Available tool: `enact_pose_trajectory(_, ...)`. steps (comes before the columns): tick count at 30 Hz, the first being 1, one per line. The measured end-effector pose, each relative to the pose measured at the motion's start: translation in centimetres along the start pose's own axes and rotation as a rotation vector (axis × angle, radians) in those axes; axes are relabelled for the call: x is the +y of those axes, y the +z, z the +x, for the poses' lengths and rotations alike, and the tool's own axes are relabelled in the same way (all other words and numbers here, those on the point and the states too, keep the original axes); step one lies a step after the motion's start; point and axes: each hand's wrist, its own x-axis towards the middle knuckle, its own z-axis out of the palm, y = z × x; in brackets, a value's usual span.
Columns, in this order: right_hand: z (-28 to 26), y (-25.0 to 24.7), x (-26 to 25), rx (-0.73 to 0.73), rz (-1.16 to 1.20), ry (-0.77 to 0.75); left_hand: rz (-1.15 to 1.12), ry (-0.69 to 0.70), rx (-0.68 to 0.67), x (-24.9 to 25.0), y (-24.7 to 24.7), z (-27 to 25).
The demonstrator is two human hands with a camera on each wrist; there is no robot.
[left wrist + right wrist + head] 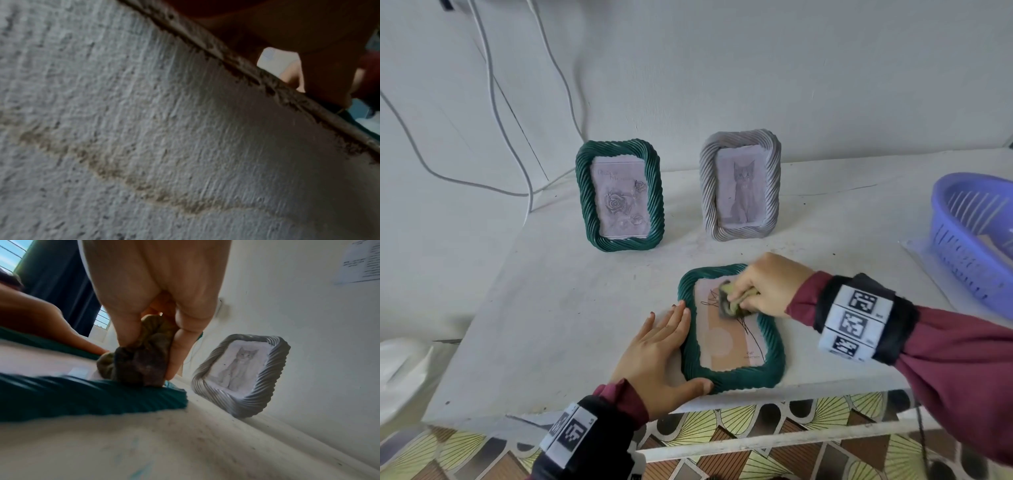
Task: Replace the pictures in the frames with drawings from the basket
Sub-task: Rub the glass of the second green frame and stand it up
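Frame point(736, 373) lies flat between hands: left point(657, 349) open-fingered beside it, right point(767, 284) clutching cloth point(732, 301).

Flat on the white table point(558, 308): a green frame point(736, 377), face up, holding a line drawing point(722, 339). Left hand point(657, 349) spread flat against its left edge, thumb at the near corner. Right hand point(767, 284) gripping a bunched cloth point(732, 301), pressed on the drawing. Beyond the hands, upright: green rose frame point(619, 192), grey cat frame point(739, 185). Right of the right hand: purple basket point(969, 233).
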Motion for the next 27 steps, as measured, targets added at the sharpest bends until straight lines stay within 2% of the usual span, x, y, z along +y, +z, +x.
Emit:
enact_pose_trajectory(3,2.1,0.2,-0.4,0.106,0.015,0.0,0.009,0.0,0.006,0.1,-0.1,0.0)
enact_pose_trajectory(6,2.9,1.1,-1.6,0.137,0.048,-0.017,0.004,-0.001,0.013,0.2,-0.1,0.0)
enact_pose_trajectory(14,1.0,2.2,-3.1,0.061,0.08,-0.096,-0.005,-0.017,-0.002,0.1,-0.1,0.1)
enact_pose_trajectory(19,-2.5,3.1,-3.2,-0.104,0.022,-0.187,-0.013,-0.024,-0.001,0.0,0.0,0.1)
enact_pose_trajectory(23,-3.8,2.4,-1.9,-0.17,-0.005,-0.152,-0.027,-0.016,0.001,-0.2,0.1,0.1)
enact_pose_trajectory(27,-2.8,1.4,-0.5,-0.118,-0.007,-0.08,-0.046,0.002,0.012,-0.3,0.2,0.1)
